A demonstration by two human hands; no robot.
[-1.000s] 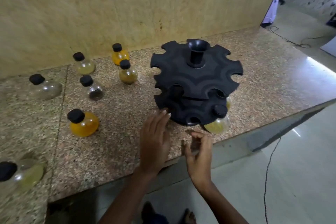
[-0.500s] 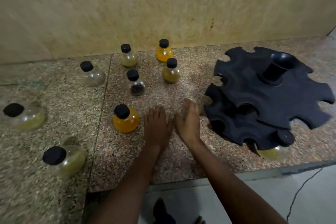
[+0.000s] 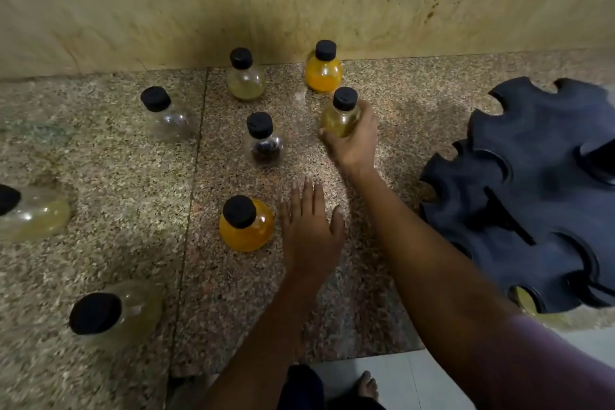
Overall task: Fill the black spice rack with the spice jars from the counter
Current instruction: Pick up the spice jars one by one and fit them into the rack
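The black two-tier spice rack (image 3: 539,196) stands at the right on the granite counter (image 3: 133,176); a yellowish jar (image 3: 524,301) shows under its lower tier. My right hand (image 3: 354,140) is wrapped around an olive-brown jar (image 3: 339,116) with a black cap. My left hand (image 3: 311,230) lies flat, fingers apart, just right of an orange jar (image 3: 246,225), holding nothing. More jars stand loose: orange (image 3: 323,68) and pale green (image 3: 245,76) by the wall, a dark-spice jar (image 3: 264,140), a clear jar (image 3: 166,115).
Two pale yellow jars (image 3: 33,213) (image 3: 116,313) stand at the left, blurred. A beige wall (image 3: 299,0) closes the back. The counter's front edge (image 3: 299,363) runs below my arms, with the floor and a bare foot (image 3: 366,383) beneath.
The view has swung left, putting the rack at the right edge. My right hand reached forward from the counter and closed on the olive-brown jar. My left hand stayed beside the orange jar.
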